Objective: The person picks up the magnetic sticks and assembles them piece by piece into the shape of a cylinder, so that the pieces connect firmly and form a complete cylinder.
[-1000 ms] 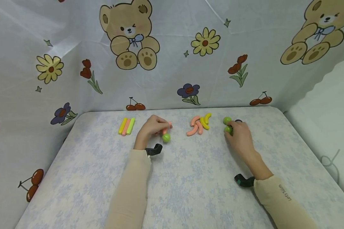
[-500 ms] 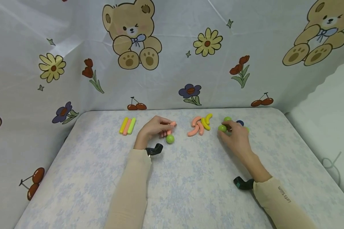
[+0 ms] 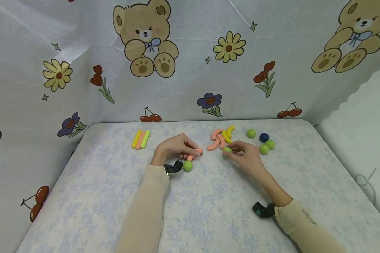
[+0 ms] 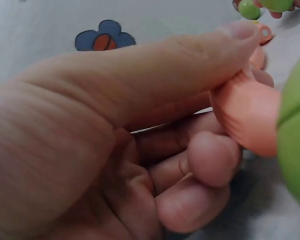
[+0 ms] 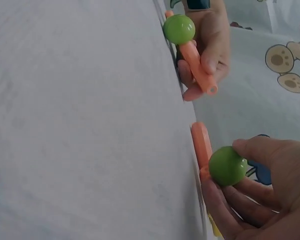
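Observation:
In the head view my left hand (image 3: 177,147) pinches a pink plastic tube (image 5: 200,69) between thumb and fingers, just above the table. A green ball (image 3: 188,166) sits at one end of this tube, and the right wrist view shows a hole in the other end. My right hand (image 3: 247,157) grips a second green ball (image 5: 228,166) with its fingertips. That ball is beside several pink curved tubes (image 3: 213,144) and two yellow curved tubes (image 3: 226,136). A gap separates the two hands.
Three straight sticks (image 3: 140,139), yellow, pink and green, lie side by side at the back left. Back right are three loose green balls (image 3: 264,149) and a dark blue ball (image 3: 264,137). Behind the table (image 3: 209,211) hangs a bear-print cloth (image 3: 183,88).
My right hand has picked a green ball from the group at the right and carried it left. My left hand has come slightly nearer and rightward with the pink tube and its ball.

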A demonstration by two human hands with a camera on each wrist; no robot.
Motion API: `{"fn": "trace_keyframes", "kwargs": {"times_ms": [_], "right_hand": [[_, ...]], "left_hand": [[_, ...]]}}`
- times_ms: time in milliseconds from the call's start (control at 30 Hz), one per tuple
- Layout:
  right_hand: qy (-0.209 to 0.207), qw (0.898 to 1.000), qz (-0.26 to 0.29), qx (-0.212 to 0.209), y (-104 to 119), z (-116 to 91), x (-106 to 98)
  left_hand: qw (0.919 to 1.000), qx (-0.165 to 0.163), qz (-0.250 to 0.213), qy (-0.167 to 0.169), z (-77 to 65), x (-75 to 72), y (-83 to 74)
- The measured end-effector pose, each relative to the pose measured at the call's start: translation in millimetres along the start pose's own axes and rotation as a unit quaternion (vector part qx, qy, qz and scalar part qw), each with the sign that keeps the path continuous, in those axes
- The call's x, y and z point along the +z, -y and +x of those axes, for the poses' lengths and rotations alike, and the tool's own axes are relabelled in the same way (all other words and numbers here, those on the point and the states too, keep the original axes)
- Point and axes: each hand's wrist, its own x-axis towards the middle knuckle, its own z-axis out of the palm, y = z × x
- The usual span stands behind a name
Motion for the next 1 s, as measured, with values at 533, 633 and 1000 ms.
{"fn": "trace_keyframes", "kwargs": {"times_ms": [533, 633, 1000], "right_hand": [[0.079, 0.99, 0.117, -0.021, 6, -6, 17], [0.084, 0.989, 0.122, -0.031, 8, -5, 18], [0.076, 0.987, 0.143, -0.01, 1, -6, 19]], "left_hand": [[0.9994, 0.022, 0.009, 0.024, 24.7, 29.5, -3.9], [0.9996, 0.021, 0.005, 0.017, 25.1, 30.4, -4.1], [0.9998, 0.013, 0.012, 0.014, 27.3, 34.1, -4.9]]}}
